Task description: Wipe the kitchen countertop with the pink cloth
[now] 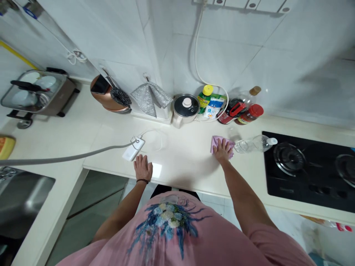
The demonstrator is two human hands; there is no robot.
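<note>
My right hand (222, 149) is pressed down on a crumpled pink cloth (214, 142), its fingers somewhat apart and bent over the fabric against the counter. Just right of that hand a clear plastic bottle (251, 144) with a white cap lies on its side, the cap end reaching the stove. My left hand (143, 168) rests palm down at the counter's front edge, fingers out and holding nothing. Close to its fingertips lies a white power bank (133, 149) with a thin white cable.
Along the wall stand a lidded pot (186, 107), a yellow-capped bottle (204, 98) and a red-capped jar (249, 113). A black gas stove (310, 173) is at right. A grey hose (83, 157) crosses the left side above the sink (30, 195). A dish rack (55, 101) stands farther back.
</note>
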